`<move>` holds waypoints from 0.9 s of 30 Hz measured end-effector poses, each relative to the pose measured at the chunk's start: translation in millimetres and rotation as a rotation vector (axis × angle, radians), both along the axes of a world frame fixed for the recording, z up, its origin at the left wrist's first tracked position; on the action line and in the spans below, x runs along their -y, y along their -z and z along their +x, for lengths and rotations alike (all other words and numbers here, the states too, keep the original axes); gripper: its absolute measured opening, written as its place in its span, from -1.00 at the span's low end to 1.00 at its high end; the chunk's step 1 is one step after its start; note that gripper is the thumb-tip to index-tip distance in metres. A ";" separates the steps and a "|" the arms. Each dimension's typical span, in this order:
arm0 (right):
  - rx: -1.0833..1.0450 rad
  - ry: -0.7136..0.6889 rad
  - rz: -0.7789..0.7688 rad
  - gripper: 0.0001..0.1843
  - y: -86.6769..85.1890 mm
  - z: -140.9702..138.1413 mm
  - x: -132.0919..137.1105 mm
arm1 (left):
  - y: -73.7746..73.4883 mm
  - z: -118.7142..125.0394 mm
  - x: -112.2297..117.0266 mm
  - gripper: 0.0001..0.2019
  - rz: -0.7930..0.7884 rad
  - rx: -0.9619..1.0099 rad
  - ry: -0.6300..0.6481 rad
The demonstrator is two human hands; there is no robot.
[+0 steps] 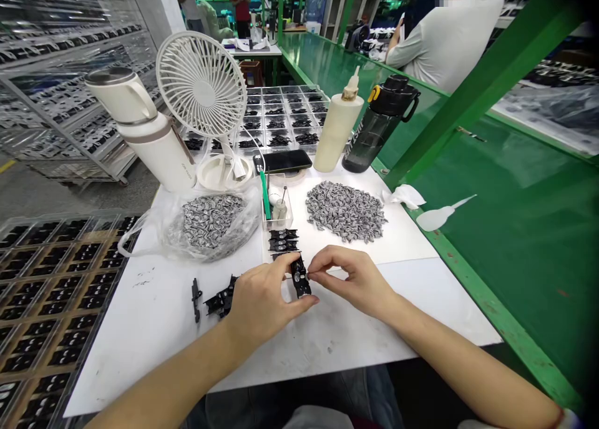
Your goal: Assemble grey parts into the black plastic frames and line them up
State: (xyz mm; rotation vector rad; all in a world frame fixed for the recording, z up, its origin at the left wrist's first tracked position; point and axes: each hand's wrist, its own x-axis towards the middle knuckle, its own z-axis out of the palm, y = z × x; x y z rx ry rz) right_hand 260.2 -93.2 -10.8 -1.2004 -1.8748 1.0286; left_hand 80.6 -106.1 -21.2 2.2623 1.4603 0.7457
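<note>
Fingers (284, 264) of my left hand (257, 298) grip a black part (300, 278) end to end, thumb near and forefinger far, at the middle of the white surface (281, 361), as my right hand (358, 280) pinches, thumb to forefinger, at its right edge; whether a small piece sits between them, I cannot tell. Just beyond, a short row of black parts (283, 244) lies lined up, seemingly already handled; a loose pile of black parts (219, 301) to the left looks left to do. Farther right spreads a heap of grey pieces (345, 210); far left, a see-through bag (250, 221) holds more, suggesting much work remains. Beyond the phone (287, 160) stands a compartmented tray (263, 113) of black parts.
</note>
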 end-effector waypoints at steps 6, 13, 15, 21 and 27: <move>0.046 -0.050 0.020 -0.95 2.4 -3.9 -0.9 | 3.2 -0.8 1.2 -0.44 0.074 -0.052 -0.006; 0.053 -0.030 0.072 -0.98 7.1 -7.8 1.9 | 1.9 -1.8 -0.2 -0.44 0.066 -0.035 -0.006; 0.058 -0.025 0.095 -0.98 8.0 -8.8 2.1 | 2.2 -1.8 -0.5 -0.44 0.061 -0.034 -0.005; 0.087 -0.028 0.153 -0.97 9.3 -10.8 2.8 | 4.1 -1.6 0.3 -0.46 0.055 -0.022 0.001; 0.116 0.001 0.175 -0.95 8.0 -9.9 4.6 | 2.8 -1.0 0.7 -0.48 0.073 -0.005 -0.016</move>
